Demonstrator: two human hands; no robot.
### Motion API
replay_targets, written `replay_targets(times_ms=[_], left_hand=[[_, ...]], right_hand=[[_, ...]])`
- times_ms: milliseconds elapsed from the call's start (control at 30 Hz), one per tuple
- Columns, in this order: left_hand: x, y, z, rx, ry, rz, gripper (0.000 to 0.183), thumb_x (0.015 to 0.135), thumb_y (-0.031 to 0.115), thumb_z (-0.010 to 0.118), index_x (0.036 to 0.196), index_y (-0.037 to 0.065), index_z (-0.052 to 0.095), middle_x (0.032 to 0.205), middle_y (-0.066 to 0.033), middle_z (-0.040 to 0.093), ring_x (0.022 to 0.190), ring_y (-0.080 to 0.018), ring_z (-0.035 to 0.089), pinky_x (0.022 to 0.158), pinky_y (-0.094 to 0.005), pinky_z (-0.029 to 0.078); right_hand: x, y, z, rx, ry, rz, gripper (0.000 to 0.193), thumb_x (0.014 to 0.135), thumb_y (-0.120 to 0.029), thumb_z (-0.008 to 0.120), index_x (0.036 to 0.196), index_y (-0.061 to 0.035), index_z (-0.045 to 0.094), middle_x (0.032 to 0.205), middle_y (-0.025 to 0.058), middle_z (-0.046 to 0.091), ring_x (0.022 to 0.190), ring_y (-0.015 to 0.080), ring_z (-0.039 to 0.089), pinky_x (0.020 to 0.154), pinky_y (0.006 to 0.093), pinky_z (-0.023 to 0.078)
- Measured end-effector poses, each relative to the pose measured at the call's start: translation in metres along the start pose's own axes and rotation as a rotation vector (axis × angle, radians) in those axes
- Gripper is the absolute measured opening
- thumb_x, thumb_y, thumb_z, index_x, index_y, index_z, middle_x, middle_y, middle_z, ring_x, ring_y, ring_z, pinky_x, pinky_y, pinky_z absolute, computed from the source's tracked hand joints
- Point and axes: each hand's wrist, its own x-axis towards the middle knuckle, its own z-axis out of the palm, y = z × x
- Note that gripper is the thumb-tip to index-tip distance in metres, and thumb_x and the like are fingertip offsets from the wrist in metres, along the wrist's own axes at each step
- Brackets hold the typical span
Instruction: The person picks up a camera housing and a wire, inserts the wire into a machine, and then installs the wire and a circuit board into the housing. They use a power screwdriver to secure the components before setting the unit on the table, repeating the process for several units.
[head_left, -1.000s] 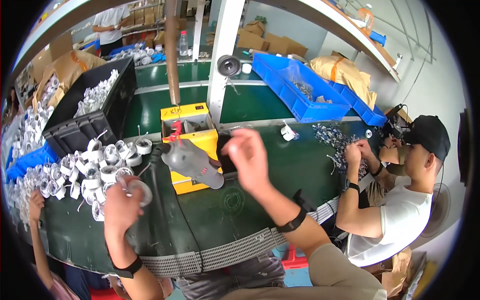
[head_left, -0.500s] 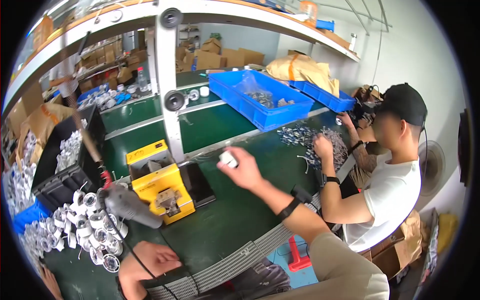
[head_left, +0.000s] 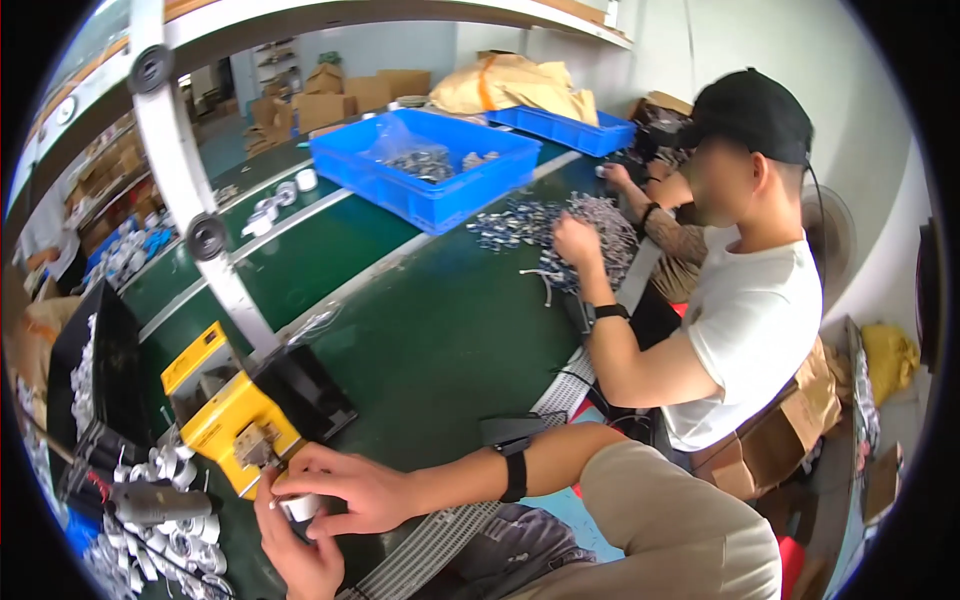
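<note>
White part (head_left: 299,508) pinched by right hand (head_left: 362,493); left hand (head_left: 303,560) half-curled against it.

The small cylindrical part (head_left: 299,508) is plain white. Beside it, the open carton (head_left: 237,425) is bright yellow with a grey-and-brown printed patch, and the hot-air gun (head_left: 160,503) is dark grey. The worktop (head_left: 430,330) is deep green, edged by a pale grey slotted strip (head_left: 428,548) with a regular grid of dark openings. The large crate (head_left: 440,208) is vivid blue; the wire pile (head_left: 512,224) mixes navy and white. The paper sack (head_left: 530,92) is tan, crossed by an orange stripe.
</note>
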Motion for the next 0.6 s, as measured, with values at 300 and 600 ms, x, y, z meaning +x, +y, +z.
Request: replay_targets(times_ms=[300, 600], left_hand=[[0.013, 0.02, -0.012, -0.057, -0.165, -0.054, 0.054, 0.072, 0.001, 0.06, 0.126, 0.003, 0.052, 0.127, -0.0221, 0.045, 0.117, -0.0405, 0.046, 0.1, -0.0423, 0.037], [0.013, 0.014, -0.017, -0.226, -0.249, -0.117, 0.053, 0.071, -0.002, 0.06, 0.124, -0.001, 0.051, 0.123, -0.0202, 0.052, 0.114, -0.0366, 0.051, 0.1, -0.0393, 0.038]], right_hand=[[0.002, 0.023, -0.02, 0.498, -0.11, 0.519, 0.015, 0.087, -0.011, 0.062, 0.093, 0.0024, 0.063, 0.074, 0.0043, 0.061, 0.064, 0.0095, 0.056, 0.058, 0.0243, 0.046], [0.013, 0.024, -0.049, 0.695, -0.441, 0.735, 0.016, 0.091, -0.013, 0.057, 0.095, 0.0016, 0.058, 0.083, 0.0039, 0.059, 0.075, 0.01, 0.055, 0.067, 0.0248, 0.045]])
